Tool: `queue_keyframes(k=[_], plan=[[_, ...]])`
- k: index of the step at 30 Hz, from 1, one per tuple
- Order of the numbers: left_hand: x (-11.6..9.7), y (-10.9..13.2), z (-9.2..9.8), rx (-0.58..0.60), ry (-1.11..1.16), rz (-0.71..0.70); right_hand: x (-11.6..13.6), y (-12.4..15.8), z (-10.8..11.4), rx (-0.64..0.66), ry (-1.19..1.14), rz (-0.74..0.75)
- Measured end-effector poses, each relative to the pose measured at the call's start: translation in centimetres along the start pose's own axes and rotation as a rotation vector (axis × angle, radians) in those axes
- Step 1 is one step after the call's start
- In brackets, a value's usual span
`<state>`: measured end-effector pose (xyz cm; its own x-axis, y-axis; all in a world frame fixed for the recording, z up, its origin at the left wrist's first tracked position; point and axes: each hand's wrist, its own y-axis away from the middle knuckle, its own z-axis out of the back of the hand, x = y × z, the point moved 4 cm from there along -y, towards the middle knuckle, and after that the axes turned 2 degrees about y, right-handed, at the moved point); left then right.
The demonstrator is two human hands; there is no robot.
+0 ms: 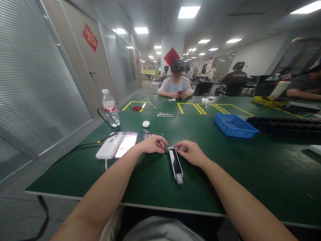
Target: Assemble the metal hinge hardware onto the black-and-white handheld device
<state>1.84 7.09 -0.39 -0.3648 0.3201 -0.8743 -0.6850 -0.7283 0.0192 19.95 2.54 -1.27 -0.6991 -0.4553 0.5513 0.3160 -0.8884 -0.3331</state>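
"White-framed device [176, 164], where?"
"Twelve o'clock from you on the tabletop [150, 180]; your left hand [155, 144] and right hand [190, 150] curl nearly closed at its far end (whether either grip holds anything, I can't tell)."
"Progress?"
"Handling's underway; done or left, unclear."

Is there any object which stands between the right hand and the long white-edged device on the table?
Nothing visible does: the right hand is at the far end of the white-edged device, apparently touching it.

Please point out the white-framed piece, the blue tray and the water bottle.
White-framed piece [176, 162]: head view, on its dark panel.
Blue tray [237, 133]: head view, on its near wall.
Water bottle [109, 107]: head view, on its label.
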Motion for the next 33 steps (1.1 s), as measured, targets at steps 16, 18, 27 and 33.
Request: queue_keyframes(k=[16,18,27,33], plan=[[-0.51,-0.04,-0.42,-0.052,-0.110,-0.093,-0.06,0.02,-0.13,-0.010,0.000,0.005],[-0.55,-0.07,-0.45,-0.052,-0.129,-0.103,-0.02,0.03,-0.08,-0.010,-0.008,0.007],[-0.66,-0.20,-0.70,-0.070,-0.141,-0.106,0.10,0.01,0.01,-0.011,-0.009,0.006],[-1.01,-0.18,-0.90,-0.073,-0.168,-0.133,0.06,0.00,-0.03,-0.007,-0.017,0.001]])
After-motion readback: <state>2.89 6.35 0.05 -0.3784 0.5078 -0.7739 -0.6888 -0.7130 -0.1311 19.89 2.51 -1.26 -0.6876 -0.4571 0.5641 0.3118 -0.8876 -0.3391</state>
